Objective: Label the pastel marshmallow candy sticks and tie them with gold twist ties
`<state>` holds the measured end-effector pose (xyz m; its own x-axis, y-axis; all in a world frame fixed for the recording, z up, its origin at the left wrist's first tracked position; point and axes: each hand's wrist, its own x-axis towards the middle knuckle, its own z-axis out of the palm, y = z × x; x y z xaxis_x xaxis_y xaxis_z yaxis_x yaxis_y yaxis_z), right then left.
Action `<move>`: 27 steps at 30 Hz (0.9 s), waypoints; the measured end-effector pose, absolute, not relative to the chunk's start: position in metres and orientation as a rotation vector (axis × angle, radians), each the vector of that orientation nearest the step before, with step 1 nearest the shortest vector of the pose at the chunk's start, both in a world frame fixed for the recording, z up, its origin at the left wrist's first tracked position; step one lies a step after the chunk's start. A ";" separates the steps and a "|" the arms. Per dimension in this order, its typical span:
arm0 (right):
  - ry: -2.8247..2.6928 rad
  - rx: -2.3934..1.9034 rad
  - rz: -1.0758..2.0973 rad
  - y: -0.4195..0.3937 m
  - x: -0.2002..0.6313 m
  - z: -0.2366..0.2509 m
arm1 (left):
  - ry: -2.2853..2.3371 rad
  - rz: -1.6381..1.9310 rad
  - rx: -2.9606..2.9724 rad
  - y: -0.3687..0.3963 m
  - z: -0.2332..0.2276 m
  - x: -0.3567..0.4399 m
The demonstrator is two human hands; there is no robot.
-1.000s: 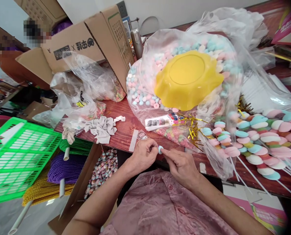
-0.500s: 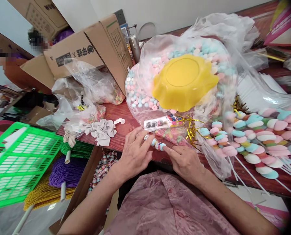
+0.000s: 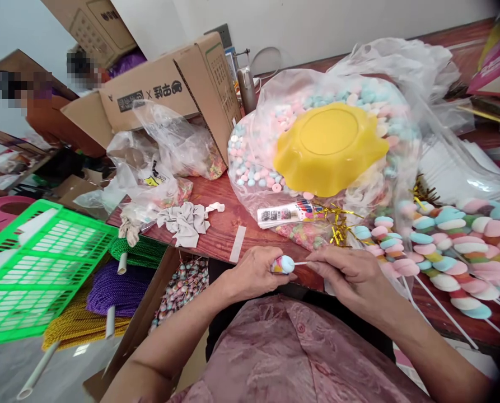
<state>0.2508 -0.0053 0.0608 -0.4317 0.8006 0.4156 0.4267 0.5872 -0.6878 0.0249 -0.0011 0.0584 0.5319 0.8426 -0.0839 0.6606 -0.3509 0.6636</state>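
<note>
My left hand (image 3: 253,273) is closed around a short stack of pastel candies (image 3: 285,264), with a pale blue piece at its right end. A thin white stick (image 3: 300,263) runs from that end to my right hand (image 3: 354,277), whose thumb and fingers pinch it. How far the stick reaches into the stack is hidden. Just beyond the hands lie a printed clear packet (image 3: 275,215) and gold tinsel (image 3: 340,229). Finished-looking candy skewers (image 3: 463,246) in pink, blue and white are heaped at the right.
A yellow scalloped bowl (image 3: 329,148) lies upside down on a clear bag of candies (image 3: 250,173). Cardboard box (image 3: 149,95), crumpled grey cloth (image 3: 185,223) and plastic bags stand left. A green basket (image 3: 65,252) and cord bundles (image 3: 119,285) are below. Another person (image 3: 52,123) is at far left.
My hands have lifted off the table edge toward me. The left has closed around the candy stack, and the right has moved right, now pinching the white stick. A pale strip on the table is uncovered.
</note>
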 end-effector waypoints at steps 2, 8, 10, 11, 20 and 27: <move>-2.163 -0.975 0.554 -0.001 0.251 0.063 | 1.211 0.344 2.074 -0.001 0.060 0.023; -2.245 -0.974 0.345 0.007 0.248 0.071 | 1.432 0.333 2.251 -0.008 0.045 0.012; -2.226 -0.978 0.350 0.009 0.247 0.072 | 1.481 0.315 2.288 -0.010 0.041 0.008; -2.216 -0.976 0.359 0.009 0.246 0.073 | 1.495 0.319 2.291 -0.011 0.040 0.006; -2.247 -1.005 0.368 0.008 0.232 0.073 | 1.400 0.494 2.108 -0.014 0.038 0.005; -2.076 -0.970 0.595 0.019 0.226 0.073 | 1.343 0.553 1.932 -0.016 0.039 0.004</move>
